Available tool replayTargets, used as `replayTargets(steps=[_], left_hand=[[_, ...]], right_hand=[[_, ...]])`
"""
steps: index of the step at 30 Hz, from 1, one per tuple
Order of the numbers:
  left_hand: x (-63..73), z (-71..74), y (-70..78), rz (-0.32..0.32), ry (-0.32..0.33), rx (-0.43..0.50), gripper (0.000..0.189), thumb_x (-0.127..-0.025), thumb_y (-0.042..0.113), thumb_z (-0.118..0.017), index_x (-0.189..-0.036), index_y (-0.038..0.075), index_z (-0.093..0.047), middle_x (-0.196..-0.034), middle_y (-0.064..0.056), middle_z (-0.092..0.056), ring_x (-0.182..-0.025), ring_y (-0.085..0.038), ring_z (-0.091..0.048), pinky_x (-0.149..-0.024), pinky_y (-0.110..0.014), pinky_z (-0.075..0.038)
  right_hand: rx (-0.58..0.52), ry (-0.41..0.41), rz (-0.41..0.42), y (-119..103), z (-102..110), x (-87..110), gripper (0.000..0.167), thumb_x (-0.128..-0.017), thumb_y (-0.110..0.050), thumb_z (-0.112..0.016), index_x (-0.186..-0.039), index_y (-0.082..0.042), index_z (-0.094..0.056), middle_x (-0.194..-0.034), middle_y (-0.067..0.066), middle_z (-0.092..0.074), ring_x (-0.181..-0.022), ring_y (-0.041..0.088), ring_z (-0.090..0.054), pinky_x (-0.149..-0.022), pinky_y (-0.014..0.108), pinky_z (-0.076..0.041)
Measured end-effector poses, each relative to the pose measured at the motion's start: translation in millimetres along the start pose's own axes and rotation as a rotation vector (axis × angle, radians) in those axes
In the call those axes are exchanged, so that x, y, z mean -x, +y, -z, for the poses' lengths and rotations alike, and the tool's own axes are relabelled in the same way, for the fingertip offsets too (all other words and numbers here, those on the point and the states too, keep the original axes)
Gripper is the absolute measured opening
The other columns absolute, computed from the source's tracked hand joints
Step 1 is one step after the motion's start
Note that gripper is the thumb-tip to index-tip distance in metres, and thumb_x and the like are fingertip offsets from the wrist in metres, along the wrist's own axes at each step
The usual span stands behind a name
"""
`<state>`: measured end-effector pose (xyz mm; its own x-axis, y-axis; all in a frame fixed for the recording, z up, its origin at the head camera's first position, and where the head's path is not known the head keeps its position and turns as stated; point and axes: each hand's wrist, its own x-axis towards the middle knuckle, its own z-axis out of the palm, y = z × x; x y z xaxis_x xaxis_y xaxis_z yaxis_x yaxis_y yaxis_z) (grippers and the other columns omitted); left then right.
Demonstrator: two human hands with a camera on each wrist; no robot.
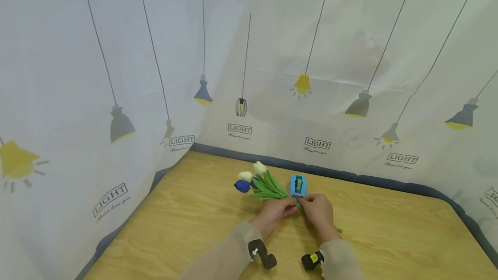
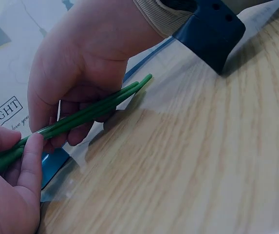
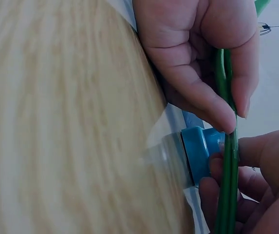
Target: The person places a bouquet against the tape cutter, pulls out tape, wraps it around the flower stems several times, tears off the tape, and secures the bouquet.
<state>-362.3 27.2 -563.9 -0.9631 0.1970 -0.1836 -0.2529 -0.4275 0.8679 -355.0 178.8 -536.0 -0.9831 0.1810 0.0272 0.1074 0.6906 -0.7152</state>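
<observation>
A small bunch of tulips [image 1: 264, 185], with white and blue heads and long green leaves, lies across both hands above the table. My left hand [image 1: 274, 213] pinches the green stems [image 2: 95, 109] between thumb and fingers, just below the leaves. Close beside it, my right hand [image 1: 319, 215] grips the same stems lower down, its fingers curled behind them. A shiny clear patch, seemingly tape [image 3: 234, 141], shows on the stems between the hands. Just beyond the fingertips stands a blue tape dispenser [image 1: 298, 186] with a greenish roll. The stem ends stick out past my right wrist.
The wood-grain table [image 1: 186, 211] runs to a dark blue edge strip [image 1: 350, 179] at the back. Behind and to the left hangs a white sheet [image 1: 272, 55] printed with lamps. A black wrist camera sits on each sleeve.
</observation>
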Motion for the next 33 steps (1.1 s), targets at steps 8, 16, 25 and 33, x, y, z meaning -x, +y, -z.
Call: replayTargets(steps=[8, 16, 25, 33], left_hand=[[1.1, -1.4, 0.3, 0.011, -0.007, -0.028, 0.017, -0.098, 0.0, -0.07, -0.113, -0.005, -0.069, -0.109, -0.013, -0.074, -0.093, -0.014, -0.076, -0.093, -0.029, -0.065], [1.1, -3.6, 1.2, 0.022, 0.006, -0.041, 0.015, -0.098, 0.0, -0.07, -0.112, -0.004, -0.07, -0.109, -0.012, -0.074, -0.091, -0.013, -0.076, -0.094, -0.03, -0.064], [2.2, -2.7, 1.4, 0.015, 0.0, -0.033, 0.011, -0.096, -0.002, -0.071, -0.107, -0.004, -0.071, -0.101, -0.01, -0.075, -0.086, -0.013, -0.076, -0.092, -0.031, -0.065], [-1.0, 5.1, 2.8, 0.004, -0.043, -0.064, 0.008, -0.097, 0.005, -0.073, -0.103, 0.0, -0.075, -0.091, -0.002, -0.076, -0.082, -0.009, -0.074, -0.09, -0.027, -0.064]], right_hand=[[0.019, 0.016, -0.034, -1.2, 1.8, 0.8, 0.027, -0.097, -0.028, -0.074, -0.095, -0.003, -0.082, -0.103, 0.017, -0.08, -0.086, 0.028, -0.067, -0.065, 0.03, -0.048], [0.039, 0.007, -0.041, 2.9, 1.9, -2.6, 0.025, -0.097, -0.028, -0.073, -0.092, -0.005, -0.082, -0.093, 0.011, -0.078, -0.08, 0.025, -0.064, -0.061, 0.029, -0.045], [0.043, -0.029, -0.039, 6.5, 5.0, -3.5, 0.024, -0.095, -0.027, -0.071, -0.093, -0.005, -0.081, -0.09, 0.009, -0.076, -0.077, 0.023, -0.061, -0.06, 0.028, -0.044], [-0.124, -0.189, 0.048, 11.2, 26.7, -7.8, 0.025, -0.103, -0.025, -0.069, -0.1, -0.002, -0.078, -0.093, 0.005, -0.073, -0.085, 0.018, -0.061, -0.071, 0.028, -0.05]])
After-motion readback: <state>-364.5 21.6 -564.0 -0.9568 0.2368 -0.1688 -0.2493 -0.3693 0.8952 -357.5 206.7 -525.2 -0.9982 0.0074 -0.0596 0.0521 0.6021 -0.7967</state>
